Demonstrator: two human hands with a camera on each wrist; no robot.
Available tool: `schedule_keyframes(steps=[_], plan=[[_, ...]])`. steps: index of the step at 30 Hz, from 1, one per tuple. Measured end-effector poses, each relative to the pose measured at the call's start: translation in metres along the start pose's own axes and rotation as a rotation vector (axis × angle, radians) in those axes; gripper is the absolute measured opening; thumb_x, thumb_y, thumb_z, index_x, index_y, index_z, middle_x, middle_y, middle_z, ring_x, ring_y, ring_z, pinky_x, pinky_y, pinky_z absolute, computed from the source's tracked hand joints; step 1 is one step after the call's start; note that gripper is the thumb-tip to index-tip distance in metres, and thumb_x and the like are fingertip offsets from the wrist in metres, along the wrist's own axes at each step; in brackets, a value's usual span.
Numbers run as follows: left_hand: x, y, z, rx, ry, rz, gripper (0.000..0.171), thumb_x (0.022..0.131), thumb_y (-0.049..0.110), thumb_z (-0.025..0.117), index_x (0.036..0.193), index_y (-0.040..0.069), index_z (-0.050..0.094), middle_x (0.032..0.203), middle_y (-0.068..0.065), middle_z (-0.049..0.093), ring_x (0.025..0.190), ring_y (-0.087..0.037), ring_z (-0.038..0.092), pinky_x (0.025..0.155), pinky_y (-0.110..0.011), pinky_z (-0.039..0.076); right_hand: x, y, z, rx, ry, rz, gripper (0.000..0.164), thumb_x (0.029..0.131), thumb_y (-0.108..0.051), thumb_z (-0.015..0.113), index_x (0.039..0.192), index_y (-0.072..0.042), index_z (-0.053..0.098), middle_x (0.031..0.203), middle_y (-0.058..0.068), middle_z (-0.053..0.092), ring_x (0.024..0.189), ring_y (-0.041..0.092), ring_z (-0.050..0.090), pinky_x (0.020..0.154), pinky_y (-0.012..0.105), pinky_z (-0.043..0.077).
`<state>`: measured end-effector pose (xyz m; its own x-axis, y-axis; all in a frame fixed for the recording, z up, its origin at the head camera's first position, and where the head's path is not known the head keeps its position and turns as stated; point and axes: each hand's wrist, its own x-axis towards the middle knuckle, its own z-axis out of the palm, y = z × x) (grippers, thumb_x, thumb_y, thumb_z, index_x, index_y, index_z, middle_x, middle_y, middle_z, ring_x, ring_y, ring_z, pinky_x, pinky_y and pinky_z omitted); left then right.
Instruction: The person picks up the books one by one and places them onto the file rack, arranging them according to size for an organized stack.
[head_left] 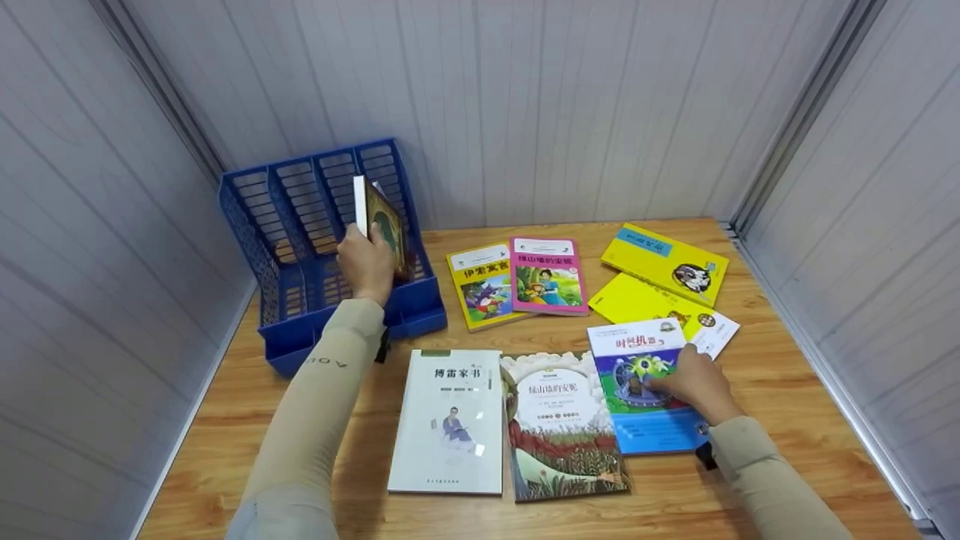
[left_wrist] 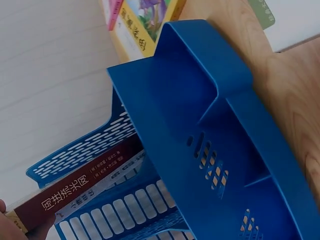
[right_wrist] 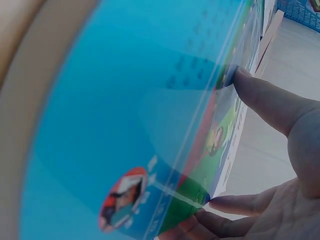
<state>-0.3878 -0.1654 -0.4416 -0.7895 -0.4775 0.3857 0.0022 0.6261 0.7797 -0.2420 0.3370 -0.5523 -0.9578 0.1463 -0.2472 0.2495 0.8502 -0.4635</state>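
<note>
My left hand (head_left: 366,262) grips a book with a dark cover (head_left: 391,238), standing upright in the right-hand compartment of the blue file rack (head_left: 416,301). In the left wrist view its dark red spine (left_wrist: 70,192) shows beside a second, pale spine (left_wrist: 102,186). At the right, my right hand (head_left: 699,384) holds a blue and white book (head_left: 660,431); the thumb lies on its cover and the fingers are at its right edge. The right wrist view has the blue cover (right_wrist: 125,100) close up, with the thumb (right_wrist: 265,95) against it.
A white book (head_left: 446,465) and an illustrated book (head_left: 555,427) lie in front. Behind them are a yellow-edged book (head_left: 480,289) and a pink book (head_left: 551,274), slightly overlapping. Two yellow books (head_left: 637,259) overlap at the back right. Panel walls (head_left: 525,112) enclose the table.
</note>
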Motion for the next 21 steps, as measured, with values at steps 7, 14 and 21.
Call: schedule_keyframes(steps=[7, 14, 21], plan=[[-0.001, -0.005, 0.013, 0.046, -0.016, -0.043, 0.038, 0.113, 0.024, 0.058, 0.122, -0.011, 0.068, 0.114, -0.034, 0.075, 0.107, -0.053, 0.074, 0.093, -0.063, 0.059, 0.003, 0.001, 0.000, 0.000, -0.004, -0.001, 0.092, 0.086, -0.037, 0.092, 0.135, 0.024, 0.044, 0.121, 0.044, 0.060, 0.105, 0.052, 0.061, 0.092, 0.067, 0.054], [0.001, -0.009, 0.024, 0.091, -0.044, -0.079, 0.040, 0.113, 0.024, 0.056, 0.125, -0.012, 0.067, 0.117, -0.036, 0.074, 0.107, -0.054, 0.074, 0.093, -0.064, 0.060, 0.004, 0.002, -0.001, 0.004, -0.014, 0.023, 0.094, 0.086, -0.038, 0.091, 0.137, 0.023, 0.042, 0.126, 0.046, 0.056, 0.114, 0.059, 0.056, 0.095, 0.069, 0.051], [0.005, -0.012, 0.029, 0.188, -0.100, -0.070, 0.040, 0.113, 0.023, 0.056, 0.127, -0.013, 0.068, 0.118, -0.035, 0.075, 0.106, -0.053, 0.075, 0.093, -0.063, 0.060, 0.006, 0.003, 0.000, -0.009, -0.014, 0.026, 0.100, 0.086, -0.039, 0.091, 0.141, 0.026, 0.038, 0.129, 0.049, 0.053, 0.117, 0.060, 0.053, 0.098, 0.070, 0.049]])
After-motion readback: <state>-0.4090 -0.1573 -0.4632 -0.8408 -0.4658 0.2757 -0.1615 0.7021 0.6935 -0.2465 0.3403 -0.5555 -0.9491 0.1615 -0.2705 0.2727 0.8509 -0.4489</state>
